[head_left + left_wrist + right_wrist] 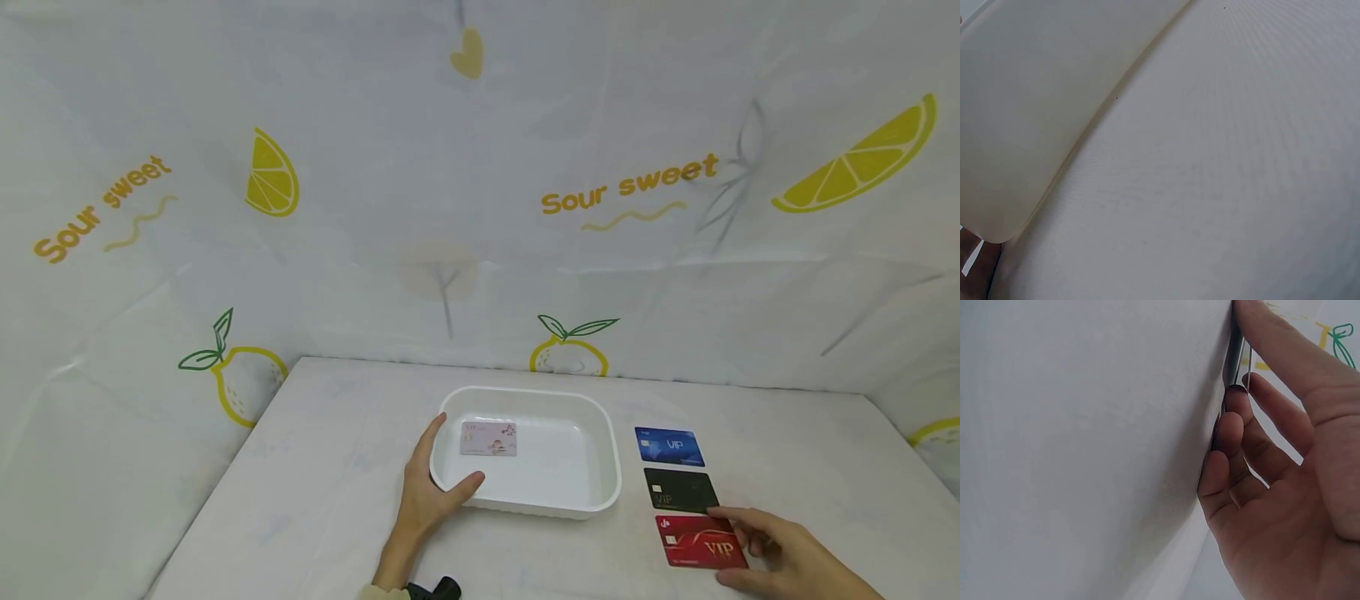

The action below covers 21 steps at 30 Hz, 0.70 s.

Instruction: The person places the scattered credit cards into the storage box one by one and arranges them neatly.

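Note:
A white tray (600, 500) stands mid-table with a pink card (488, 438) lying flat inside it. My left hand (438, 475) grips the tray's near-left corner, thumb over the rim and fingers along the outside wall. The left wrist view shows only the tray's wall (1035, 112) and the table (1210, 187). To the right of the tray a red VIP card (697, 542) lies on the table. My right hand (738, 543) holds its right edge between index finger and thumb. Up close, the right hand's fingers (1229, 444) curl against the card's thin edge (1235, 356).
A blue VIP card (669, 446) and a black card (678, 490) lie in a column just beyond the red one. Lemon-printed sheeting (480, 208) walls the table (315, 500) at the back and on both sides.

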Tool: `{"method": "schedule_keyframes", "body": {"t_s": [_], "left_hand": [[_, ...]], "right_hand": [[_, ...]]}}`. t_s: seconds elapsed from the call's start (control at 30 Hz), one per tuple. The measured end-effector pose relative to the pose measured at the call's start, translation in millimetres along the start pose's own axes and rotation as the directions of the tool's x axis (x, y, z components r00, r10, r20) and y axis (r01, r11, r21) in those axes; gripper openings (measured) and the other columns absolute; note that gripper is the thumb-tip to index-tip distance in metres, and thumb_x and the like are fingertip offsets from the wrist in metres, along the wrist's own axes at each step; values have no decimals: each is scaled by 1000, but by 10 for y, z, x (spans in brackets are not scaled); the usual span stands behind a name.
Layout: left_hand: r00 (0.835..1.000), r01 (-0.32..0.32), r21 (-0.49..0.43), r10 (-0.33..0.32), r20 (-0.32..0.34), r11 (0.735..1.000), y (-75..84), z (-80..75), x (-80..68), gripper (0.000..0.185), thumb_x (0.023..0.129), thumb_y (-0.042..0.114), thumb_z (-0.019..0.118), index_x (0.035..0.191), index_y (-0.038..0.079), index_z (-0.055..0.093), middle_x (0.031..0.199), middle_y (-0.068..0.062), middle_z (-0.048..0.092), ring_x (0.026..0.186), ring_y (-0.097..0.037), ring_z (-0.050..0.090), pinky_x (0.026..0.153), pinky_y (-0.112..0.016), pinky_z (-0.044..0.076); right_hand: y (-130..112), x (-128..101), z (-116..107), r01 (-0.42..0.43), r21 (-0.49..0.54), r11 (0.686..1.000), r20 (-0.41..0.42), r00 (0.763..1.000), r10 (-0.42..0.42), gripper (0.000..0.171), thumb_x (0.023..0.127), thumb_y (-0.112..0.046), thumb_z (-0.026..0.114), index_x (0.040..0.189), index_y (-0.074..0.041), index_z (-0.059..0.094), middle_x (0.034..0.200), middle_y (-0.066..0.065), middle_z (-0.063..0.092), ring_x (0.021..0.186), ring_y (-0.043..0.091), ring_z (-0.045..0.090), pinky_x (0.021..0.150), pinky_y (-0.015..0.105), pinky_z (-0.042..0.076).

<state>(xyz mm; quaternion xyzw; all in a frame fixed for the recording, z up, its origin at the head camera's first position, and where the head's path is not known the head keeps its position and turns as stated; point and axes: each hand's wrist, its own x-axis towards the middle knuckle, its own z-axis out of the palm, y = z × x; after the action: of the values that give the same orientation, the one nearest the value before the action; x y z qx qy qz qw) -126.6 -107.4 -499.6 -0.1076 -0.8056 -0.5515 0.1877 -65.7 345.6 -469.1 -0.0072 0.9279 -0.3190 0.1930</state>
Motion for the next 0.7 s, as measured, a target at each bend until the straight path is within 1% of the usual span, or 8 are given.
{"method": "schedule_keyframes", "body": {"t_s": [0.2,0.4,0.43,0.57,0.63,0.7], "left_hand": [[1000,-3,-6,3,-3,1000,-6,-2,-2,97,69,33,85,152,3,44,149,-23,56,129,-39,60,103,-40,52],[1000,-2,-1,2,-4,1000,-8,-1,-4,97,69,33,85,152,5,45,148,-23,56,129,-39,61,103,-41,52],[1000,-1,-2,1,-4,1000,-9,0,-4,97,69,33,85,152,6,45,148,-23,56,129,-38,61,103,-41,52],[1000,3,-3,-3,-3,1000,-11,0,-4,97,69,33,85,152,4,45,148,-23,56,130,-38,60,104,-41,52],[1000,5,-4,-5,1,1000,-11,-1,-4,97,69,33,84,152,3,44,149,-23,56,130,-38,60,104,-42,52],[1000,4,-4,-4,4,1000,-9,-3,-3,98,69,34,84,152,1,44,149,-23,55,130,-39,60,104,-42,52]], "right_hand": [[25,5,0,38,-25,999,-1,999,-38,81,79,-39,86,141,2,54,110,7,61,94,16,52,67,22,53],[-14,2,17,-4,-78,997,-20,1000,2,81,78,-44,87,140,-1,57,106,3,60,91,14,52,66,22,50],[-26,0,19,-8,-84,996,-23,1000,6,80,77,-44,87,139,-1,58,108,4,61,91,15,52,67,22,50],[-67,-12,12,-24,-117,993,-23,999,22,77,80,-47,84,138,-3,59,112,5,63,93,14,53,70,25,53],[-87,-13,3,-26,-116,993,-18,1000,24,74,82,-47,82,138,-3,60,114,6,63,95,16,53,71,26,55],[-106,-12,-10,-27,-112,993,-14,1000,25,72,84,-48,80,137,-4,61,112,5,63,95,16,53,71,26,55]]}}
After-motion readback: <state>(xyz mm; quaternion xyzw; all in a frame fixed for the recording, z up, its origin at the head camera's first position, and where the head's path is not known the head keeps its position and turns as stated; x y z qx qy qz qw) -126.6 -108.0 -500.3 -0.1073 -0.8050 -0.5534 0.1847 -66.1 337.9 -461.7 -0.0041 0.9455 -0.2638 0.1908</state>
